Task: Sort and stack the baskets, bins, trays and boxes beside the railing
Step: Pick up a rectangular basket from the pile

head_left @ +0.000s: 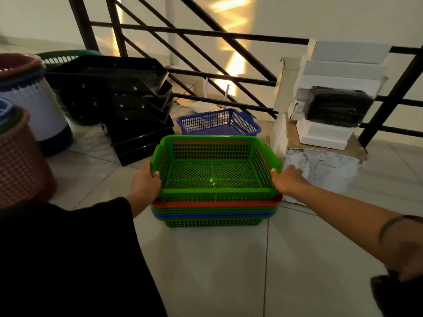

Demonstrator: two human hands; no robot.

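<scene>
A bright green mesh basket (214, 171) sits on top of a nested stack of red, blue and green baskets (215, 212) on the tiled floor. My left hand (145, 183) grips the basket's left rim and my right hand (287, 179) grips its right rim. Behind it a single blue mesh basket (218, 122) lies on the floor by the black railing (206, 33). Black trays (121, 97) are piled unevenly to the left. White boxes (338, 72) are stacked at the right around a black wrapped bundle (338, 106).
Round bins stand at the left: a brown lattice one (20, 161), a white and blue one (34, 106), and a dark green basket (61, 57) behind. A torn cardboard box (320, 165) lies at the right. Open tiled floor (229, 271) stretches in front.
</scene>
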